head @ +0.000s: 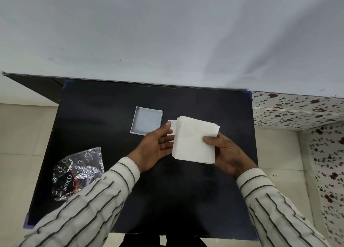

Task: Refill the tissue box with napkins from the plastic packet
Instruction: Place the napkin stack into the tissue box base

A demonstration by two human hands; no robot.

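Observation:
A thick stack of white napkins (193,140) hangs above the middle of the black table (111,101), held from both sides. My left hand (156,148) presses its left edge, and a white box part peeks out behind the stack by my fingertips. My right hand (225,150) grips the right edge with the thumb on top. An open, shallow white square tissue box piece (147,120) lies on the table just left of the stack, with nothing inside. The crumpled clear plastic packet (78,172) with printed lettering lies at the table's near left.
A pale wall (167,32) rises right behind the table's far edge. A floral-patterned surface (297,111) adjoins the table on the right. Light floor tiles (22,135) show to the left. My striped sleeves cover the table's near edge.

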